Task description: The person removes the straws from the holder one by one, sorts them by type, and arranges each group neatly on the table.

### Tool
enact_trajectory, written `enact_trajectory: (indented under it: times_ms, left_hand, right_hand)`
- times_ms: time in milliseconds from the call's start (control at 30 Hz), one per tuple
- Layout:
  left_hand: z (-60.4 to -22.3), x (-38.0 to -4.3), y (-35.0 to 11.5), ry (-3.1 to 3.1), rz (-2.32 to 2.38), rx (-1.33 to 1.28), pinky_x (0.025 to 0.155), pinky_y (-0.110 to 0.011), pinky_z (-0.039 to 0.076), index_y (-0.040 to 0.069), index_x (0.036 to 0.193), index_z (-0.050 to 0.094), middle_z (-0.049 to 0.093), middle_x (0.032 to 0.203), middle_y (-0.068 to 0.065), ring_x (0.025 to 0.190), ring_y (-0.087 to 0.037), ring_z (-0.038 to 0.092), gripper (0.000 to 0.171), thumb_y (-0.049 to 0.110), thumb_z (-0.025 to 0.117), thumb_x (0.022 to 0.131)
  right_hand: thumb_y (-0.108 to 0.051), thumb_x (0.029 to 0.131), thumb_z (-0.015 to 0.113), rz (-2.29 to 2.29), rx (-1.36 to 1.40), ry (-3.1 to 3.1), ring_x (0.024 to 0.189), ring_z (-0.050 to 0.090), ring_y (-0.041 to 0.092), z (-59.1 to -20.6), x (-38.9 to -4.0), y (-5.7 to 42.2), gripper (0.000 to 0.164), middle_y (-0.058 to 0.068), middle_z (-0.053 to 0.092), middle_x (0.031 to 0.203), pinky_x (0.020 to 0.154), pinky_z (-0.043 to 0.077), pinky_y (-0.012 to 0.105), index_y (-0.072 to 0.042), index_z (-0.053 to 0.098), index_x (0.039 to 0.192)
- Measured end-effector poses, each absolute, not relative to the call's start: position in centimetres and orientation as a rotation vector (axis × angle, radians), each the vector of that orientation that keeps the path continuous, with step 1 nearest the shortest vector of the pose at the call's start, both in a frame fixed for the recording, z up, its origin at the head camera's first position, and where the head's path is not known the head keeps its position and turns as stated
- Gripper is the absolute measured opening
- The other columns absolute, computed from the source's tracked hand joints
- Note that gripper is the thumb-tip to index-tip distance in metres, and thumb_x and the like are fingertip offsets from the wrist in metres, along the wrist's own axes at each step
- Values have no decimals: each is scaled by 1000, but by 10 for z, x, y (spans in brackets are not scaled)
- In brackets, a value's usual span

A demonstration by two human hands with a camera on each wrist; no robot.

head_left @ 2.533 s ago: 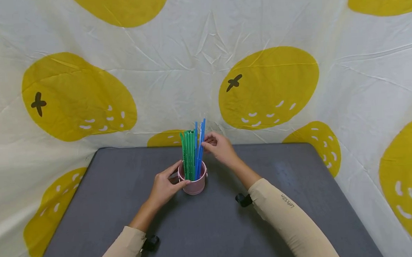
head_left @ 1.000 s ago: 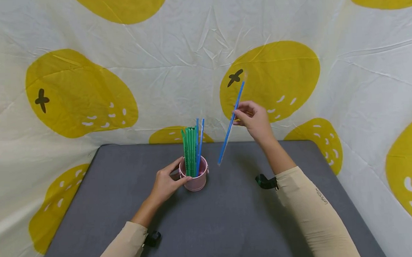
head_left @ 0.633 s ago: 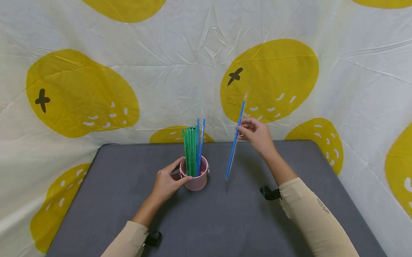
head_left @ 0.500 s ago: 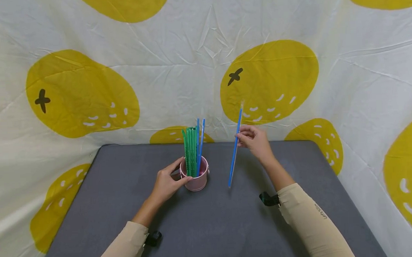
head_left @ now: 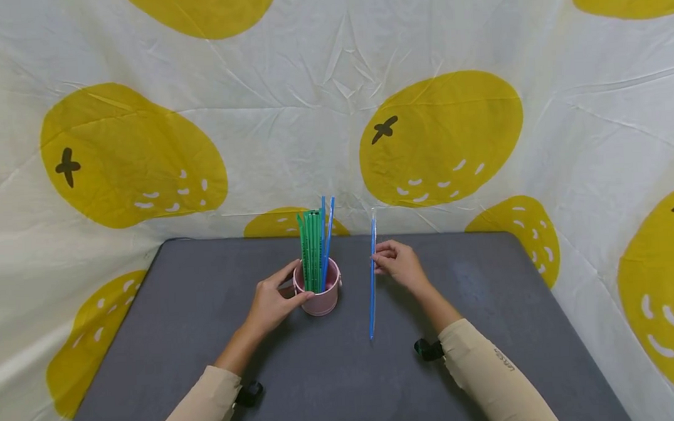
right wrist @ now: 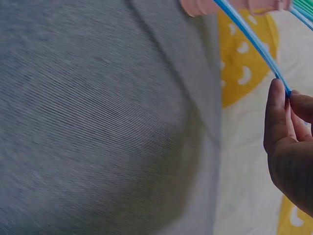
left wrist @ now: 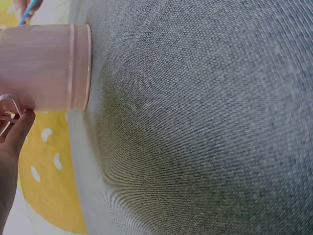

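A small pink bucket (head_left: 321, 304) stands on the grey table, holding a bundle of green straws (head_left: 312, 249) and two blue straws (head_left: 328, 243). My left hand (head_left: 273, 304) grips the bucket from the left, thumb across the front of its rim and fingers behind. In the left wrist view, those fingers (left wrist: 19, 129) lie by the bucket's handle fitting. My right hand (head_left: 398, 264) pinches a blue straw (head_left: 372, 290) in a clear wrapper between thumb and fingertips. That straw is almost upright, right of the bucket, its lower end close over the table.
The dark grey table (head_left: 322, 387) ends at a back edge just behind the bucket. A pale cloth (head_left: 288, 137) with large yellow fruit prints hangs behind and at both sides. Black wrist cameras sit under both beige sleeves (head_left: 485, 367).
My right hand has drawn the blue straw out of the bucket, raised it to the right, then lowered it, turning it nearly upright. My left hand keeps holding the bucket.
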State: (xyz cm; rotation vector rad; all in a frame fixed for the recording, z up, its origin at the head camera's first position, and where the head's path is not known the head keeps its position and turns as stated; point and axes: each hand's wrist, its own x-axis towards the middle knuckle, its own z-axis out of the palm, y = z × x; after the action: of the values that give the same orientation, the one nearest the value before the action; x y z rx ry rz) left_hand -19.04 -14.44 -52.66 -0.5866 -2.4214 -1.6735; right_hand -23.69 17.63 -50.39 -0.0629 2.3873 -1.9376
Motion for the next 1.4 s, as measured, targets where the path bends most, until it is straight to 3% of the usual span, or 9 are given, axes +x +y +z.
enact_trajectory:
  times_ms: [300,733,1100,1400]
  left_hand:
    - [-524,-188,-140,-2447,-1673,-568,92,-59,58,-8,146,51,57,146,-27,129,-45,60,79,4,89,78]
    - [-529,-186,-149,-2410,-1673,-614,92,-48,61,8,148,56,61,147,-14,129,-34,64,80,23,92,78]
    - [-528,-183,-146,-2423,-1669,-609,91,-48,61,1,148,55,63,143,-17,126,-33,66,80,20,92,79]
    - [-527,-185,-147,-2408,-1661,-624,89,-48,62,2,148,55,62,144,-16,126,-34,66,80,20,91,79]
  right_hand:
    - [3,96,68,-1806,7,2367,72,70,12,-527,-229,163,24,22,72,93,71,67,35,15,63,116]
    - [9,96,64,-1792,91,2159,68,68,15,-536,-219,144,23,20,71,91,68,66,34,18,57,117]
    - [8,94,67,-1720,149,2234,62,69,12,-536,-217,138,20,26,74,92,65,66,33,16,62,111]
    - [7,89,72,-1591,190,2351,57,69,12,-534,-222,130,7,13,72,79,59,64,28,10,69,96]
